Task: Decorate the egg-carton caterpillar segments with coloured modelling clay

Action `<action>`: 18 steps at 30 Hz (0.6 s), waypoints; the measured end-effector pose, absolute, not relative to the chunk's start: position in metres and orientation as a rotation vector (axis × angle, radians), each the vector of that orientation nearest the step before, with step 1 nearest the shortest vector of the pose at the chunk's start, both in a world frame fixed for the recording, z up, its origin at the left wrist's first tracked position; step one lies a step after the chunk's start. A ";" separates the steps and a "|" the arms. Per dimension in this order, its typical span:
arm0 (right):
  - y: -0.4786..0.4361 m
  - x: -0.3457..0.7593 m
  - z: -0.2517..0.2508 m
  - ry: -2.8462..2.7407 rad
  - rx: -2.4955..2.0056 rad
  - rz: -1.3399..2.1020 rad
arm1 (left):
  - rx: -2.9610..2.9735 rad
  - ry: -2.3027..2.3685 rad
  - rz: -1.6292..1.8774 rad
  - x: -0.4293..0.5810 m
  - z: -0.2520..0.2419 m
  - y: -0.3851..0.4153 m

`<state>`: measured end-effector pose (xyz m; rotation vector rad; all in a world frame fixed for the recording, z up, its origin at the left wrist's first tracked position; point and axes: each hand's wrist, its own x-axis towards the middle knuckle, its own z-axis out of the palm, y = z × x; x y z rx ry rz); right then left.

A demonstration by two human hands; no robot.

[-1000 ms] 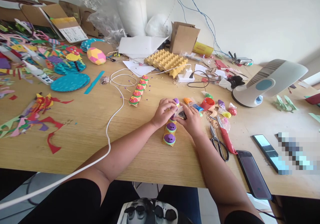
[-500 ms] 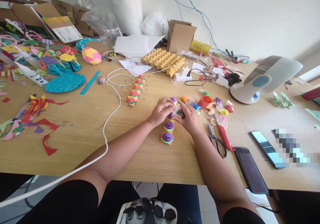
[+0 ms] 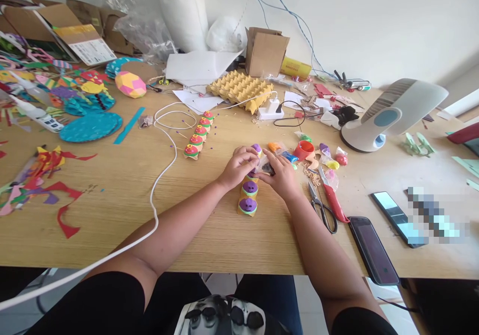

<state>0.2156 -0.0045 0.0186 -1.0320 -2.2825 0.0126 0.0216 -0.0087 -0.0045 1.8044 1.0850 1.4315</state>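
A strip of egg carton [image 3: 239, 209] stands in front of me, its bumps capped with purple clay [image 3: 250, 188] bearing small dark faces. Over its middle, my right hand [image 3: 280, 175] grips a small clear plastic bag [image 3: 263, 163] with something black inside. The fingers of my left hand [image 3: 237, 168] are pinched together at the left edge of that bag. Both hands partly hide the carton's upper bumps. Farther left is a second egg-carton strip [image 3: 199, 134] with red and green clay caps, with several purple-tipped sticks beside it.
Scissors [image 3: 322, 210], a red-handled knife [image 3: 335, 203] and phones [image 3: 374, 250] lie right of my arm. Bagged clay [image 3: 288, 156] and a red tape roll [image 3: 304, 150] sit beyond. A white cable [image 3: 159, 185] crosses my left arm. A fan [image 3: 385, 118] stands at right.
The whole view has shifted slightly, so things sit a little farther left. Both hands stay together at the bag with hardly any movement.
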 end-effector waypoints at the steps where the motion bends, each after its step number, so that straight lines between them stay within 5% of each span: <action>1: -0.004 0.216 0.019 -2.283 -1.034 0.015 | 1.813 1.090 1.434 0.022 -0.005 -0.008; 18: -0.004 0.218 0.022 -2.335 -1.033 -0.047 | 1.926 1.143 1.462 0.018 -0.002 -0.006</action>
